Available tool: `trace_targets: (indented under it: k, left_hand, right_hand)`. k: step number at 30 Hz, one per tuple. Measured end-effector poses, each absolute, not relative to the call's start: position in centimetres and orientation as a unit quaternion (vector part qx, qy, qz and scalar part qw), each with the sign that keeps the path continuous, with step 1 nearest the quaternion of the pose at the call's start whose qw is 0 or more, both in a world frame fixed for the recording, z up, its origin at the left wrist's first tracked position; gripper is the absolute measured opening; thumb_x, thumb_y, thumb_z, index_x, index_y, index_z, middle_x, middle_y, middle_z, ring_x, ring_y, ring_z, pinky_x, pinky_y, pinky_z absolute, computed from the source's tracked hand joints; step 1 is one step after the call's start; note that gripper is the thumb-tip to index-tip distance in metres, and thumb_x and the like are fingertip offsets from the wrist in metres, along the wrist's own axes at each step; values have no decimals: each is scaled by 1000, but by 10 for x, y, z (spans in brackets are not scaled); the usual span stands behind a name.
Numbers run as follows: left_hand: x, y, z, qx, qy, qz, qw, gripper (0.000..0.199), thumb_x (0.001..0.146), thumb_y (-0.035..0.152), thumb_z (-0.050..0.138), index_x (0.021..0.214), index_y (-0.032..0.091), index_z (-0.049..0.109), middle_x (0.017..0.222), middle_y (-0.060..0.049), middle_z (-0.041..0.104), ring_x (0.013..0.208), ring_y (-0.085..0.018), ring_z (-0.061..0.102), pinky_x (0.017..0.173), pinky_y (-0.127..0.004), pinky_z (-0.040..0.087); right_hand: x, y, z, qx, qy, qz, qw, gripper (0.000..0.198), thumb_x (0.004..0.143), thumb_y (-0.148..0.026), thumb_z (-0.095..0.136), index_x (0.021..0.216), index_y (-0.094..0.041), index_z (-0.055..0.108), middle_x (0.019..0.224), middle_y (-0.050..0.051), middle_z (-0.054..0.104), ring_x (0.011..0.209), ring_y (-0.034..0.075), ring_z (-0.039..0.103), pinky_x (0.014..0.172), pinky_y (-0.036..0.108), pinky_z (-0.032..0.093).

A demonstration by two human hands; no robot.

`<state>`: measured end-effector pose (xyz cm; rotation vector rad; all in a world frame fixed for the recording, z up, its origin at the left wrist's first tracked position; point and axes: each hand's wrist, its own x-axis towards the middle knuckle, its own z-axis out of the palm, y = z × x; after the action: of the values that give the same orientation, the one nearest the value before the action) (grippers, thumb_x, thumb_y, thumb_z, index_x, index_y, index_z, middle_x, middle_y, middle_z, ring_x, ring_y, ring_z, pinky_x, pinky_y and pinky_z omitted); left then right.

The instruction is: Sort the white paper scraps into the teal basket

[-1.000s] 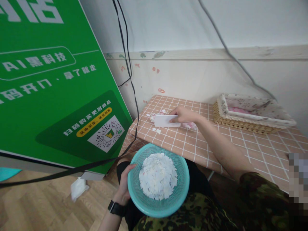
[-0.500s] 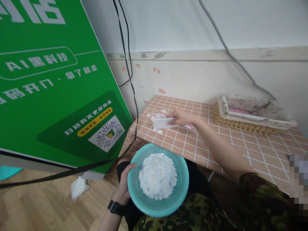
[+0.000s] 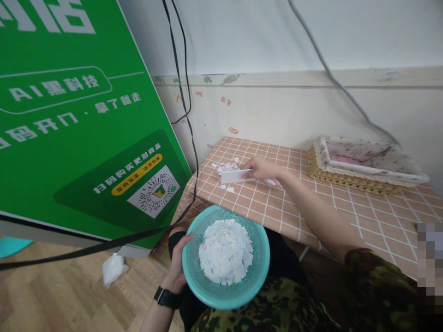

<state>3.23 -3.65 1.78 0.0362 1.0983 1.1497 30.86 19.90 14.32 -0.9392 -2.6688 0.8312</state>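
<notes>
My left hand (image 3: 180, 262) grips the left rim of a teal plastic colander (image 3: 260, 272), which rests over my lap just below the table edge. Inside it lies a heap of small white paper scraps (image 3: 225, 251). On the table, my right hand (image 3: 259, 168) is closed on a flat white card-like piece (image 3: 235, 176), standing on its long edge. Behind that piece sits a small pile of white and pink paper bits (image 3: 227, 166). A few loose scraps (image 3: 230, 189) lie in front of it. Part of something pink shows beneath my right wrist.
A wicker basket (image 3: 349, 180) with a floral cloth lining stands on the right of the checked tablecloth (image 3: 297, 210). A large green panel (image 3: 104, 138) rises at the left. Black cables (image 3: 194, 152) hang beside it. A white plastic bag (image 3: 114, 268) lies on the wooden floor.
The colander has shifted very slightly to the left and up in view. My right hand stays at the pile with the white piece in almost the same place.
</notes>
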Motion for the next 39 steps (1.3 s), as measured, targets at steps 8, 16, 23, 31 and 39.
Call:
trace_targets:
  k: [8, 16, 23, 31, 39]
  left_hand:
    - [33, -33, 27, 22, 493, 526, 693, 12, 74, 16, 60, 77, 9, 69, 62, -11, 74, 63, -26, 70, 68, -40, 57]
    - [36, -28, 28, 12, 481, 536, 693, 12, 74, 15, 60, 78, 8, 69, 65, -12, 74, 65, -27, 71, 71, -40, 56]
    - [38, -26, 34, 5, 467, 546, 695, 13, 74, 14, 59, 80, 9, 69, 67, -11, 75, 63, -26, 71, 70, -39, 57]
    - [38, -27, 31, 23, 475, 534, 699, 11, 74, 14, 59, 78, 10, 68, 66, -10, 75, 64, -26, 71, 73, -41, 56]
    - [40, -27, 31, 4, 497, 534, 684, 17, 73, 13, 58, 87, 10, 68, 67, -10, 75, 67, -27, 71, 69, -40, 57]
  right_hand:
    - [315, 196, 153, -317, -899, 291, 81, 17, 74, -28, 59, 76, -13, 68, 62, -1, 57, 58, 11, 46, 53, 23, 33]
    - [308, 124, 137, -354, -915, 150, 126, 22, 83, -21, 50, 93, -20, 69, 72, 4, 66, 58, 13, 51, 56, 26, 31]
    - [314, 79, 139, -315, -911, 234, 129, 27, 88, -27, 46, 105, -23, 67, 77, 4, 68, 63, 14, 55, 59, 26, 35]
    - [337, 155, 145, -439, -877, 140, 140, 17, 80, -24, 51, 73, -15, 64, 68, 4, 62, 60, 14, 50, 57, 26, 31]
    - [345, 185, 156, -420, -889, 135, 119, 15, 75, -25, 54, 70, -15, 63, 63, 2, 58, 58, 12, 47, 57, 27, 30]
